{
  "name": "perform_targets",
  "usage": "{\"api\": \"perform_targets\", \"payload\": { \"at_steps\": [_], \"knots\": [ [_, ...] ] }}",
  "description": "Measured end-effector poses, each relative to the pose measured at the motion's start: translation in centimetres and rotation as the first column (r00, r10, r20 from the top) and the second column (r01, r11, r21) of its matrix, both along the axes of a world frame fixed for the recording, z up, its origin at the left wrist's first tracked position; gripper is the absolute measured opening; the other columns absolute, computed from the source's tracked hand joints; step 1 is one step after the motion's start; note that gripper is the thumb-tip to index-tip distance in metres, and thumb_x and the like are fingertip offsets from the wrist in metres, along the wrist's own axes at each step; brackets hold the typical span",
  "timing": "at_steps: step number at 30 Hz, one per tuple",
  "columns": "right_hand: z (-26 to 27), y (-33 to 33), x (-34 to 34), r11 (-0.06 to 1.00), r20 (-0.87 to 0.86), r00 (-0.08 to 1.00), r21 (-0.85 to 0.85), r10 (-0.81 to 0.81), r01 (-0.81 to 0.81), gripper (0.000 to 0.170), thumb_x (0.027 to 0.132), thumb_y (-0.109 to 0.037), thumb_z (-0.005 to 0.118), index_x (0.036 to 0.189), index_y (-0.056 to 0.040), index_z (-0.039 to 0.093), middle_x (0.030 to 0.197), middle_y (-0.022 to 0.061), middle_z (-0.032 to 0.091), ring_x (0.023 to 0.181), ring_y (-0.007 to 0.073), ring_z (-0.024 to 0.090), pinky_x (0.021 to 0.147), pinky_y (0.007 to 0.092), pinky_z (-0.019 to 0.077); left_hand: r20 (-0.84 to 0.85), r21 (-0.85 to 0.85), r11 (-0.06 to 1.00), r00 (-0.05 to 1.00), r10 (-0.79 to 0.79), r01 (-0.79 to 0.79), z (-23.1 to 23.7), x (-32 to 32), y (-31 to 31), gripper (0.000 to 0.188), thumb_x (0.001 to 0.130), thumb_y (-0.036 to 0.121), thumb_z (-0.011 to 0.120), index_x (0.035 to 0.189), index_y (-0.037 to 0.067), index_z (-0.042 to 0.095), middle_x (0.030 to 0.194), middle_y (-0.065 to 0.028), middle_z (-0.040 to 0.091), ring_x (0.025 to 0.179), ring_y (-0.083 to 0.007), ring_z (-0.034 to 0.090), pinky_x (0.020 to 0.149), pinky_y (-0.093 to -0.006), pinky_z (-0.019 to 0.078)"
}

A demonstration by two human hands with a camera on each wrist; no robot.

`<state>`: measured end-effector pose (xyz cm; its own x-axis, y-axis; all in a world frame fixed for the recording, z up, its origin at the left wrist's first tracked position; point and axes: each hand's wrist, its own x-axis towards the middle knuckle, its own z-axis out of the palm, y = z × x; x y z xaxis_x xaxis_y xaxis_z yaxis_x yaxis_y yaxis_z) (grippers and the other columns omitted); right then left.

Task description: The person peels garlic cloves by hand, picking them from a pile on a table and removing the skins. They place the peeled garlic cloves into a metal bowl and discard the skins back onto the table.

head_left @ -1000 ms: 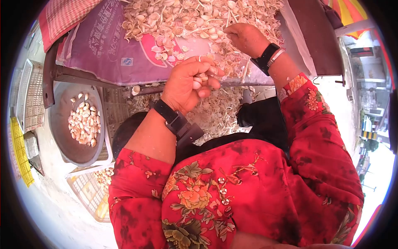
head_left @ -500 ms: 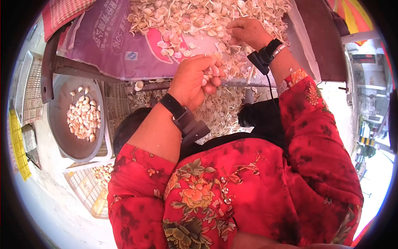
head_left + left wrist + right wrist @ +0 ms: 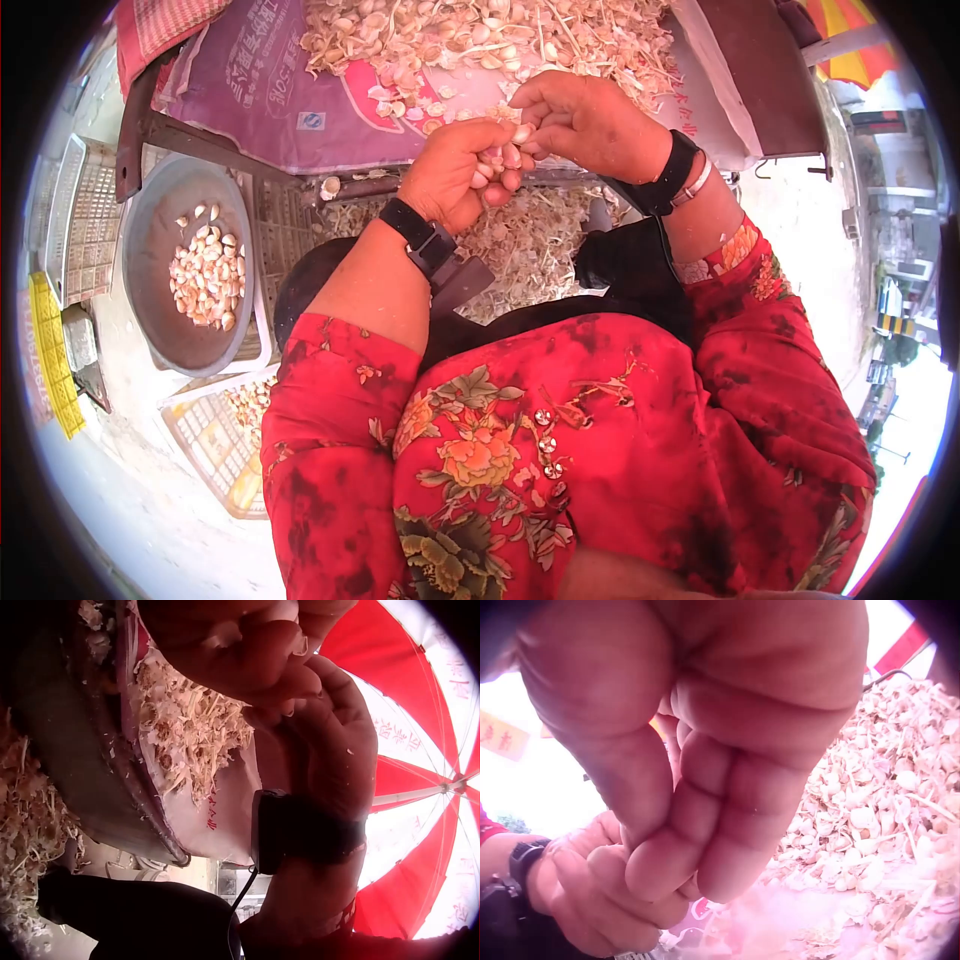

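My left hand [image 3: 445, 178] holds several garlic cloves [image 3: 488, 168] in its curled fingers, close to the near edge of the table. At its thumb tip sits one pale garlic clove [image 3: 522, 133]. My right hand [image 3: 600, 125] meets the left there, its thumb and fingertips pinched together at that clove. In the right wrist view the right fingers [image 3: 735, 817] bend down over the left hand [image 3: 592, 892] and hide what lies between them. From the left wrist view, both hands overlap, and the cloves are mostly covered by fingers.
A heap of garlic cloves and skins [image 3: 480, 45] covers the purple sack [image 3: 255, 120] on the table. To the left, a grey basin [image 3: 180, 345] of cloves stands beside plastic crates [image 3: 85, 220]. Garlic skins [image 3: 520, 265] litter the ground below the table edge.
My right hand has left the heap's edge and come down and left to meet my left hand. The left hand stays near the table edge with its cloves.
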<state>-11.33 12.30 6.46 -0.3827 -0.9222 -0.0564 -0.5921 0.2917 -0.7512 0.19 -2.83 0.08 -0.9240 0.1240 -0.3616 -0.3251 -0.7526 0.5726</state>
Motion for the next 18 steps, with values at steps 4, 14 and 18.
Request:
{"api": "perform_targets", "payload": {
  "at_steps": [4,14,18],
  "knots": [
    [1.4,0.7,1.9,0.996,-0.324,0.945,-0.070,0.036,-0.062,0.037,0.080,0.005,0.060,0.116,-0.0025,0.053,0.093,0.0111,0.067,0.087,0.0215,0.066,0.075,0.0309,0.0523,-0.070,-0.005,1.000,0.997,-0.031,0.031,0.4,0.7,-0.1,0.014,0.088,0.016,0.057,0.085,0.002,0.057,0.076,-0.0122,0.063,0.055,-0.0128,0.055,0.037,-0.0195,0.0360],
    [1.3,2.1,4.1,0.958,-0.203,0.979,-0.281,-0.007,-0.051,0.038,0.083,0.007,0.056,0.120,-0.0031,0.053,0.097,0.0086,0.069,0.087,0.0172,0.066,0.077,0.0280,0.0512,-0.186,0.084,0.994,0.981,-0.058,0.075,0.8,2.2,-0.2,0.021,0.086,0.010,0.055,0.104,0.000,0.058,0.077,-0.0144,0.062,0.053,-0.0146,0.056,0.037,-0.0195,0.0371],
    [1.5,2.3,5.5,0.940,0.099,0.994,-0.331,-0.050,0.080,0.032,0.087,0.006,0.054,0.119,0.0007,0.053,0.097,0.0095,0.067,0.084,0.0136,0.065,0.077,0.0243,0.0507,-0.187,0.193,0.978,0.981,-0.046,0.083,1.1,3.5,-0.2,0.027,0.085,0.008,0.054,0.110,-0.002,0.056,0.079,-0.0149,0.062,0.054,-0.0166,0.056,0.039,-0.0203,0.0384]
  ]
}}
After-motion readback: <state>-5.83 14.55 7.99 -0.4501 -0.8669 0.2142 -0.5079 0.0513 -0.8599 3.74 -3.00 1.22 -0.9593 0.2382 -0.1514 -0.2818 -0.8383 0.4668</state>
